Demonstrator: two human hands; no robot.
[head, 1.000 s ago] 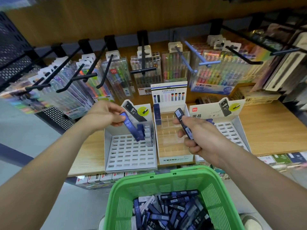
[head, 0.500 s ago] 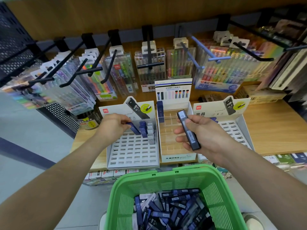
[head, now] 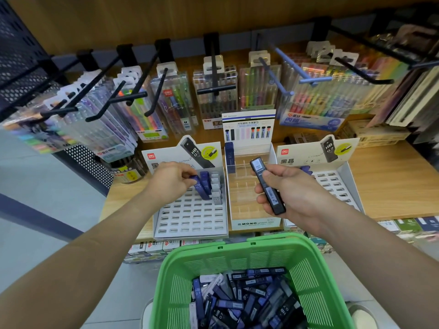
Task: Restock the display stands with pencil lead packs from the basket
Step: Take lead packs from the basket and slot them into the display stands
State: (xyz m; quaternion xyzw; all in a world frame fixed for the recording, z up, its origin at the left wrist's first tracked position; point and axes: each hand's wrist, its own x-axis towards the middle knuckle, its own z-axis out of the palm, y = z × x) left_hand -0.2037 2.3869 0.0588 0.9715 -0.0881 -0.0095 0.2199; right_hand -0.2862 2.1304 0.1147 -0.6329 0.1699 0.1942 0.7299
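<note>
My left hand [head: 171, 178] pinches the top of a blue lead pack [head: 199, 187] standing in a slot of the left white display stand [head: 190, 222], beside other blue and grey packs [head: 215, 186]. My right hand [head: 288, 193] grips a black lead pack [head: 267, 186] slantwise above the clear middle stand [head: 249, 203]. The right white stand [head: 337, 184] lies partly behind that hand. A green basket [head: 240, 255] full of several blue and black lead packs [head: 244, 298] sits below, close to me.
Pen sets hang on black and blue hooks [head: 213, 74] above the wooden shelf [head: 399, 184]. A black perforated panel [head: 21, 55] stands at the left. Small boxes [head: 370, 134] sit at the back right, and packaged goods [head: 415, 226] line the shelf below.
My left hand lowered the blue pack from the air into a slot of the left stand. My right hand turned its black pack, label now up, and drew it slightly toward me.
</note>
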